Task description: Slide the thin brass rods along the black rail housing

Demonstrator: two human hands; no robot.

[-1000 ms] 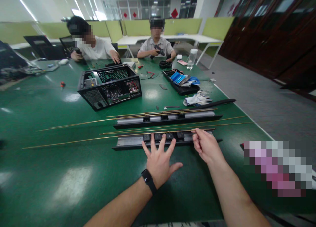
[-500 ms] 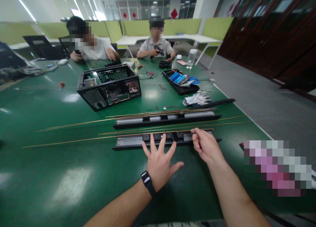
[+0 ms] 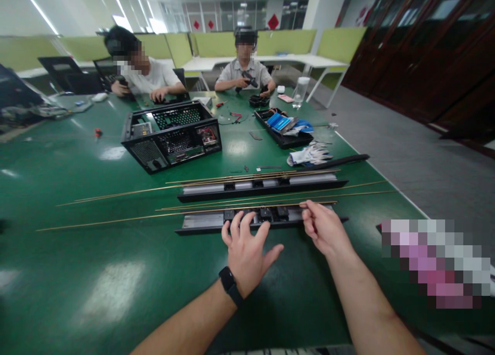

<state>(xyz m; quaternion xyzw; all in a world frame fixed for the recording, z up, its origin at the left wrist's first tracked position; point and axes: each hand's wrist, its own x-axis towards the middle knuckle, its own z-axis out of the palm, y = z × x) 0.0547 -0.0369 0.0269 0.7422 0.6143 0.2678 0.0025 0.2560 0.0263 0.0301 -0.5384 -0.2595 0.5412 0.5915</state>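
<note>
A thin golden rod [image 3: 116,222] is pinched by the right hand [image 3: 320,229] along the nearer rail [image 3: 203,221], where the left hand [image 3: 247,252] is held loosely spread (contact unclear); bending could be caused by snagging its long free end.

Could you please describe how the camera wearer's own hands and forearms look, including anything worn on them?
The left hand and right hand are ungloved, and no sleeves show on the forearms. A black watch with a rounded rectangular face and dark band circles the left wrist; nothing is worn on the right wrist.
</note>
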